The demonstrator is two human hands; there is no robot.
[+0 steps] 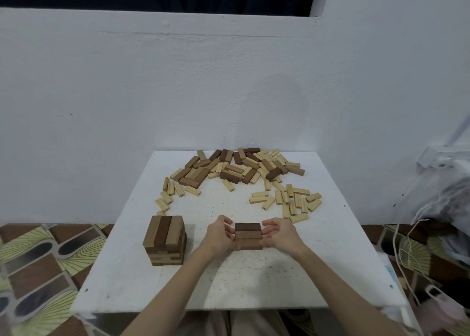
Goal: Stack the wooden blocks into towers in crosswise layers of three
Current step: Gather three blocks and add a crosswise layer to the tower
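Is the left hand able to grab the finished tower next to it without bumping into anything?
Probably yes. The finished tower stands just to the left of the left hand, with only bare white board between them. The hand is busy now, touching the end of the new three-block layer.

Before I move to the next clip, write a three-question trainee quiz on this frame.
1. True or false: the finished tower stands to the left of both hands.
2. What lies between the left hand and the right hand? A) one pale block B) a layer of three dark blocks C) nothing
3. Where on the table does the loose pile lie: the near or the far edge?

Key: 1 true; 2 B; 3 far edge.
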